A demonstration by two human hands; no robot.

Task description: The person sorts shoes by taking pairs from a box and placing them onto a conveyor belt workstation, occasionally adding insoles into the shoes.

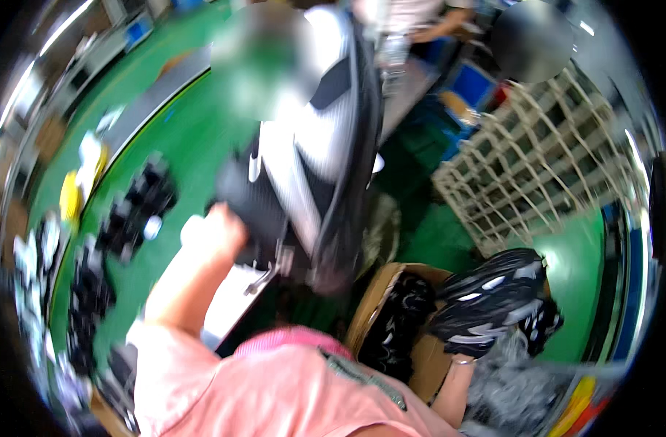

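Beside the cardboard box (369, 306), white lattice rack (537, 160), black helmets (140, 204), green floor (194, 138)

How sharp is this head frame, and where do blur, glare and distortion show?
Head view: motion blur smears the left hand and the black-and-white helmet it holds up; the helmet at lower right is sharper; fisheye bends the white lattice rack; glare streaks the rim.

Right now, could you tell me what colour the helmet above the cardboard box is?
Black helmet with white streaks, head view.
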